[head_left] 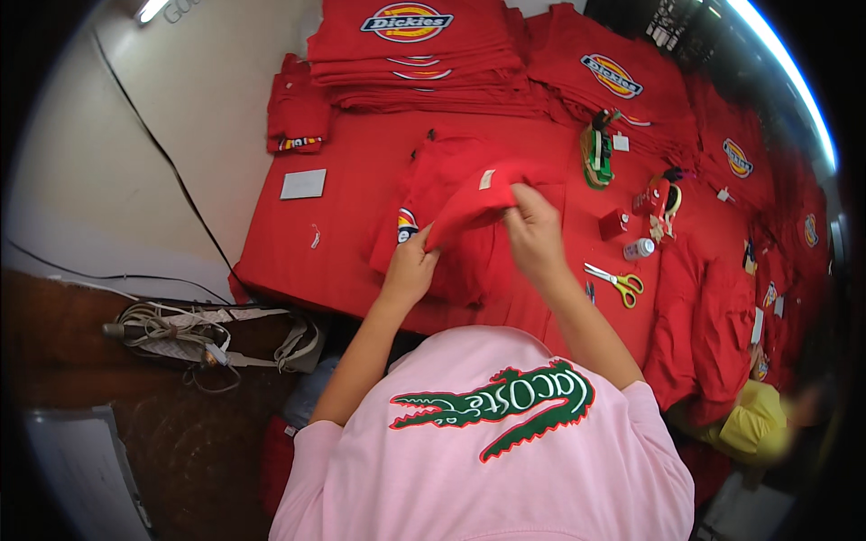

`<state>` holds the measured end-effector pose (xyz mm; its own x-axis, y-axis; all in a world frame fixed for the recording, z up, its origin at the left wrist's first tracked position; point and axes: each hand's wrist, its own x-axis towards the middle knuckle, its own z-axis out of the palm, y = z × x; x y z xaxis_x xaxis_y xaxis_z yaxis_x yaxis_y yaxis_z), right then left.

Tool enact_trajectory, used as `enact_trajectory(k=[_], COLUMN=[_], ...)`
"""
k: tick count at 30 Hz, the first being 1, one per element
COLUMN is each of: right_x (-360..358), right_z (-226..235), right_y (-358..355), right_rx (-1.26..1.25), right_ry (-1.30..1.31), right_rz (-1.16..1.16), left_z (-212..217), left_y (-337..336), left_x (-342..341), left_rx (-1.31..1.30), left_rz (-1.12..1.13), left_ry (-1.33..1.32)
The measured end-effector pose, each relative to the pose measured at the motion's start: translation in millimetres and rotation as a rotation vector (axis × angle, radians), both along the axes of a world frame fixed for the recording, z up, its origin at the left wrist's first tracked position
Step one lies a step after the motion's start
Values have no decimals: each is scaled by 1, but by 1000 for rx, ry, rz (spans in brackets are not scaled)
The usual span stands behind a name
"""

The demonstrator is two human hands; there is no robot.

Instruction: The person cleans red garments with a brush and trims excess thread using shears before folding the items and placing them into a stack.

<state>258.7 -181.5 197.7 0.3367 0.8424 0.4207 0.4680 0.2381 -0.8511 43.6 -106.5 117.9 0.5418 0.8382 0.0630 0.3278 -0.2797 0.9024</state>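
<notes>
We held the red garment (469, 215) raised above the red table (338, 236), its left part clamped between the fingers of our left hand (411, 270), its right in our right hand (534, 233).

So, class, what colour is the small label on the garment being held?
The label is pale cream, best seen in the head view.

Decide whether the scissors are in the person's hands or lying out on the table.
Lying out: the scissors rest on the red tabletop, while the left hand and right hand both grip a red garment.
</notes>
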Motion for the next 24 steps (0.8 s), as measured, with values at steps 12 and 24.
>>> enact_trajectory(k=[12,24], right_x=[31,27], right_z=[168,214], right_y=[37,4], right_rx=[-304,303], right_ry=[169,-682], right_rz=[299,41], left_z=[231,219], left_y=[58,97], left_x=[-111,-107], left_rx=[168,963], left_rz=[183,340], left_ry=[-231,-24])
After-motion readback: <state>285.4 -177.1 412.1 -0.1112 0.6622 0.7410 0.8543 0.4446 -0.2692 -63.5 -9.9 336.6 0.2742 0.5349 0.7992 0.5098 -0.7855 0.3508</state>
